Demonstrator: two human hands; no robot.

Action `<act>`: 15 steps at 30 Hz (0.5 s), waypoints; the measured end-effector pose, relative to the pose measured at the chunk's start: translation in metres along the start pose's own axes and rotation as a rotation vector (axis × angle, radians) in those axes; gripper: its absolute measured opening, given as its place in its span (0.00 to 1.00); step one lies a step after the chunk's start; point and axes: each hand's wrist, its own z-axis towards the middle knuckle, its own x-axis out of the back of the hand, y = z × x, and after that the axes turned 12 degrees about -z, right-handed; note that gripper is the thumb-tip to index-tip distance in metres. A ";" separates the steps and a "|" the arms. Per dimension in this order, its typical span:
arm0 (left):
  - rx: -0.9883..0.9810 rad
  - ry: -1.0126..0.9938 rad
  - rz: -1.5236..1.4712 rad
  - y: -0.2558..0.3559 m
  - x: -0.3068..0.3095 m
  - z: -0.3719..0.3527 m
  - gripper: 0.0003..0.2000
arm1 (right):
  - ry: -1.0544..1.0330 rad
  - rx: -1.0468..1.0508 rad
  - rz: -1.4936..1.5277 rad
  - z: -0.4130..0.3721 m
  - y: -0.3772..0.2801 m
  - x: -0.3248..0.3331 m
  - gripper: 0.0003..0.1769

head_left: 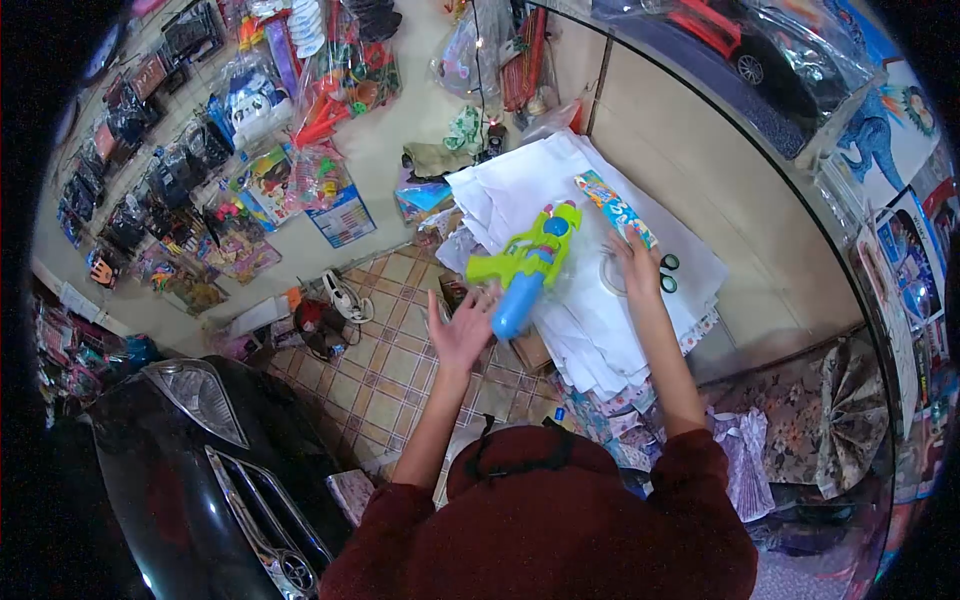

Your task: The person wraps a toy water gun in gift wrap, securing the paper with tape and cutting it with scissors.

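A green and blue toy water gun [537,262] lies across white paper sheets [580,345], its blue tank toward me. My left hand [465,328] is open with the thumb spread, fingertips right beside that tank. Farther right, my right hand [640,270] is open over the sheets. Its fingers are stretched out and overlap the lower end of a colourful printed card strip [610,205]. Against this hand's left side shows a pale ring like a tape roll [608,272]. Dark green scissors handles [669,272] stick out on its right.
A black ride-on toy car [200,470] stands at lower left on the tiled floor [380,340]. Packaged toys [340,90] hang on the wall. A curved glass edge [790,190] runs along the right, with a boxed red toy car [720,30] above it.
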 end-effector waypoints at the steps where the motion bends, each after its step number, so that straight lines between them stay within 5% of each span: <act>1: -0.051 -0.029 0.027 0.002 -0.002 0.005 0.53 | 0.005 -0.032 0.029 -0.004 -0.003 0.002 0.23; 5: -0.206 -0.180 0.026 0.004 -0.014 0.018 0.55 | 0.024 -0.058 -0.267 -0.032 -0.025 0.002 0.29; 10: -0.275 -0.313 0.059 0.004 -0.035 0.042 0.46 | -0.365 -0.188 -0.097 -0.078 -0.015 0.009 0.28; 15: -0.549 -0.077 0.892 -0.001 -0.021 0.082 0.25 | -0.657 -0.331 -0.401 -0.093 -0.010 0.017 0.28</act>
